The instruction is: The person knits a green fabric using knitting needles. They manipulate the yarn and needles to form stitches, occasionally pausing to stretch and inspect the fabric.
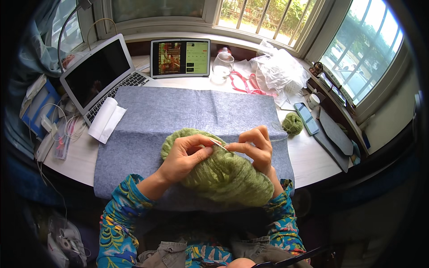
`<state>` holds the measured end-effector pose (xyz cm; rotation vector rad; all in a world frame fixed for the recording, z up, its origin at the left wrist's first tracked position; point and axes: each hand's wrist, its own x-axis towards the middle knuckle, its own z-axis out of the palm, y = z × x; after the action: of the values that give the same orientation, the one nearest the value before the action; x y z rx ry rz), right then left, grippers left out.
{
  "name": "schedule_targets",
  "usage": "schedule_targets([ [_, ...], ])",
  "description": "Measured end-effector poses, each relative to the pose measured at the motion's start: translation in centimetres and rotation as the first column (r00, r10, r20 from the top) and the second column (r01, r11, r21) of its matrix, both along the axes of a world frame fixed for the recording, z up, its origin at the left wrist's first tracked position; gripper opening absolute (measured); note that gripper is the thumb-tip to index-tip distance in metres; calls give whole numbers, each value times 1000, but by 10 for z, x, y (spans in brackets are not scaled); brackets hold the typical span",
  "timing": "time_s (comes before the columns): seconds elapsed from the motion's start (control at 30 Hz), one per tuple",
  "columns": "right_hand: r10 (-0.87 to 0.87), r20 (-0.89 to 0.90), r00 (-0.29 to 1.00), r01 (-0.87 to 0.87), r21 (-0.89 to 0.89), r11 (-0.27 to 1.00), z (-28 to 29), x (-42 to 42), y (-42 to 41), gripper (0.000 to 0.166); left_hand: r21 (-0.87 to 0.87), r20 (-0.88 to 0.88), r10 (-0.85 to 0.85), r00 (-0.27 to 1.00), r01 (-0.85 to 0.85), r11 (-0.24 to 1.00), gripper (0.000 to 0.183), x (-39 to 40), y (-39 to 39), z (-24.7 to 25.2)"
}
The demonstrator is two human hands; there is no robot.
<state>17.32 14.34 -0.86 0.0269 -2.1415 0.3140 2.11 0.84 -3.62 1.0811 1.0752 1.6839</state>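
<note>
Green knitted fabric (231,177) hangs bunched between my hands, over the front of a blue-grey cloth (187,110). My left hand (187,154) pinches a thin, light-coloured needle (218,144) and the fabric's upper edge between thumb and fingers. My right hand (256,147) is at the other end of that needle, its index fingertip touching the work; its remaining fingers are curled, and what they grip is partly hidden. A strand of green yarn runs from near my right hand to a green yarn ball (292,123) at the cloth's right edge.
An open laptop (100,73) and a white paper roll (106,117) are at left. A lit tablet (180,57) stands at the back beside a clear glass (222,65). Plastic bags (280,72), a pink ribbon (244,85), a phone (306,118) and a dark flat case (331,144) lie at right.
</note>
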Motion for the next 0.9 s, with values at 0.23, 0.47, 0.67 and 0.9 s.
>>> schedule_targets([
  [0.23,-31,8,999,31,46,998,-1,-2,-1,32,18,59,37,998,-38,999,15,-4,-2,0],
  [0.47,264,210,941,-259,-48,965,-7,-11,11,67,-118,-100,-197,975,185,976,17,6,-1,3],
  [0.67,258,294,920,-245,-79,966,-7,-14,8,56,-63,-167,-165,972,157,986,19,9,0,-1],
  [0.9,286,263,922,-270,-95,958,-9,-19,5,50,-40,-446,-71,892,59,997,18,8,-1,-6],
])
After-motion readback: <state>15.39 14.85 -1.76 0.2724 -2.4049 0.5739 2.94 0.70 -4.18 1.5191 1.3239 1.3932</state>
